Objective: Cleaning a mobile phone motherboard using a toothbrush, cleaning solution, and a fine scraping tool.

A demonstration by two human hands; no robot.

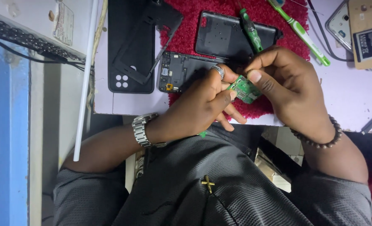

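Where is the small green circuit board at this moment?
In the head view, the green circuit board sits centre frame, pinched between the left hand and right hand, above the red mat's near edge.

The person wears a dark grey textured shirt [219, 188] with short sleeves and a small gold cross pin [208, 183] on the chest. The left wrist carries a silver metal-link watch [141, 129], and a silver ring [218, 71] sits on a finger of the left hand [198, 106]. A bracelet of dark brown beads [322, 140] circles the right wrist.

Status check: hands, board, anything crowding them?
Left hand and right hand both pinch the small green circuit board. Opened black phone frame just behind. Green-handled screwdriver lies near the right hand.
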